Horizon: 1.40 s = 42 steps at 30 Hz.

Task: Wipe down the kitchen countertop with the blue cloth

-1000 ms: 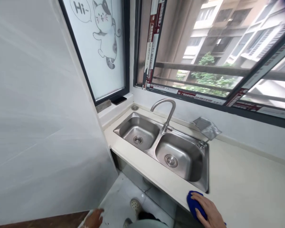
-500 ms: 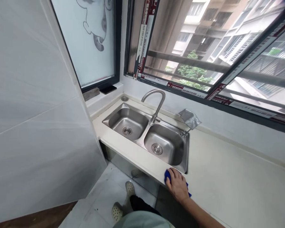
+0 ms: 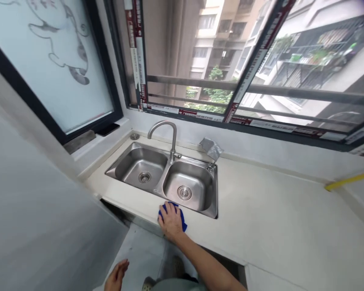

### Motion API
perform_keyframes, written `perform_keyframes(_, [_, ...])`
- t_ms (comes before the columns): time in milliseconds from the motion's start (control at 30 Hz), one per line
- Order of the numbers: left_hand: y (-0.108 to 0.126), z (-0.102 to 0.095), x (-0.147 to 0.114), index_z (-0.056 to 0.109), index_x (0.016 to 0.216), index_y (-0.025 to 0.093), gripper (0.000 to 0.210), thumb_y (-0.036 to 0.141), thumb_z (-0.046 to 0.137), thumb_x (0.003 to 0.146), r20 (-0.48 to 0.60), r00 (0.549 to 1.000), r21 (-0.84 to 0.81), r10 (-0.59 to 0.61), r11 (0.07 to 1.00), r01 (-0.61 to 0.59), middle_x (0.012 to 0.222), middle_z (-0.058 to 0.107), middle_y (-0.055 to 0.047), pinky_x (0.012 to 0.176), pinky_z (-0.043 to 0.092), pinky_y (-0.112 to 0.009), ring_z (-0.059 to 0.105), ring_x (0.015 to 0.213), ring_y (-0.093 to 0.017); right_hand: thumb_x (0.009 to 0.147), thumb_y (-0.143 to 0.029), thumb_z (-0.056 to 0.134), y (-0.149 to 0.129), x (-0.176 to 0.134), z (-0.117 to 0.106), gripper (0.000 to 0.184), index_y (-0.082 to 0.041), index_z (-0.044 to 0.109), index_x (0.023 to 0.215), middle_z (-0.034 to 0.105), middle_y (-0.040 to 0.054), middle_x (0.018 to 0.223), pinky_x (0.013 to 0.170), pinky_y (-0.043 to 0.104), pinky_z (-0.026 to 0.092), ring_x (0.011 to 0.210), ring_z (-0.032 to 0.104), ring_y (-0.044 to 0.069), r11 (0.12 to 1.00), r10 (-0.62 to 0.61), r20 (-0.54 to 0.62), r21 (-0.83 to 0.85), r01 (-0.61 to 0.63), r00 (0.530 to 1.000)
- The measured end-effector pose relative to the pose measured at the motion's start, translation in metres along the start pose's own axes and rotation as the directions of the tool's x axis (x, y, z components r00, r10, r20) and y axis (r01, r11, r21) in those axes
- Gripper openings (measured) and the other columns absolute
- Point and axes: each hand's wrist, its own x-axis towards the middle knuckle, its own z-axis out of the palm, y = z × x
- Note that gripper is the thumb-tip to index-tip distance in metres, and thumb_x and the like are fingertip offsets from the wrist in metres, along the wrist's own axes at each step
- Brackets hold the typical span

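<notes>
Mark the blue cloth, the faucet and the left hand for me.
Blue cloth (image 3: pixel 183 224): head view, on its uncovered lower-right part.
Faucet (image 3: pixel 174 139): head view, on the upright of its curved neck.
Left hand (image 3: pixel 117 275): head view, mid-hand.

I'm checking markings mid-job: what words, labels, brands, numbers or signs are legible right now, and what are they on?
No text can be read with certainty.
Tape on the window frame: printed marks on red and white, too small and blurred to read.
Cat drawing: no readable words in view.
Sink, faucet and blue cloth: no lettering I can make out.
</notes>
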Motion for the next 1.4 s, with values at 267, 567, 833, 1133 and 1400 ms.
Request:
perform_keyframes(267, [0.195, 0.081, 0.06, 0.07, 0.11, 0.022, 0.041, 0.032, 0.038, 0.087, 0.117, 0.758, 0.32, 0.642, 0.698, -0.641, 0.12, 0.071, -0.007, 0.11, 0.047, -0.043, 0.063, 0.117, -0.022, 0.094, -0.046, 0.052, 0.049, -0.037, -0.022, 0.043, -0.029, 0.055, 0.133, 0.049, 0.0086, 0.146, 0.111, 0.05, 0.027, 0.129, 0.043, 0.028, 0.992, -0.048, -0.002, 0.118, 0.048, 0.999])
perform_keyframes(567, [0.224, 0.132, 0.111, 0.067, 0.114, 0.018, 0.038, 0.03, 0.037, 0.094, 0.071, 0.866, 0.476, 0.496, 0.746, -0.466, 0.086, 0.073, -0.005, 0.069, 0.048, -0.026, 0.064, 0.072, -0.016, 0.09, -0.031, 0.053, 0.154, -0.134, -0.078, 0.048, -0.027, 0.054, 0.137, 0.05, 0.0105, 0.146, 0.111, 0.049, 0.031, 0.132, 0.043, 0.029, 0.992, 0.119, 0.021, -0.045, -0.118, 0.993])
perform_keyframes(833, [0.225, 0.153, 0.107, 0.073, 0.11, 0.023, 0.032, 0.025, 0.046, 0.093, -0.142, 0.897, 0.592, 0.418, 0.762, -0.262, 0.081, 0.071, -0.005, 0.056, 0.023, -0.028, 0.049, 0.059, -0.015, 0.096, -0.035, 0.043, 0.257, -0.236, -0.113, 0.053, -0.029, 0.04, 0.148, 0.045, 0.0101, 0.149, 0.104, 0.047, 0.042, 0.133, 0.046, 0.028, 0.958, 0.226, 0.0, -0.183, -0.222, 0.974])
perform_keyframes(1133, [0.214, 0.154, 0.11, 0.073, 0.106, 0.023, 0.03, 0.026, 0.047, 0.092, -0.148, 0.882, 0.625, 0.448, 0.733, -0.267, 0.084, 0.072, -0.004, 0.057, 0.027, -0.027, 0.053, 0.065, -0.015, 0.095, -0.036, 0.038, 0.297, -0.259, -0.112, 0.053, -0.028, 0.038, 0.147, 0.049, 0.0134, 0.142, 0.098, 0.051, 0.048, 0.126, 0.052, 0.032, 0.856, 0.404, -0.139, -0.29, -0.427, 0.904])
perform_keyframes(1400, [0.211, 0.155, 0.112, 0.073, 0.102, 0.021, 0.03, 0.024, 0.046, 0.091, -0.134, 0.858, 0.646, 0.496, 0.7, -0.304, 0.088, 0.074, -0.005, 0.061, 0.032, -0.028, 0.059, 0.07, -0.017, 0.091, -0.031, 0.046, 0.251, -0.199, -0.09, 0.06, -0.024, 0.037, 0.15, 0.043, 0.0165, 0.15, 0.103, 0.052, 0.042, 0.133, 0.045, 0.034, 0.919, 0.232, -0.045, -0.318, -0.234, 0.972])
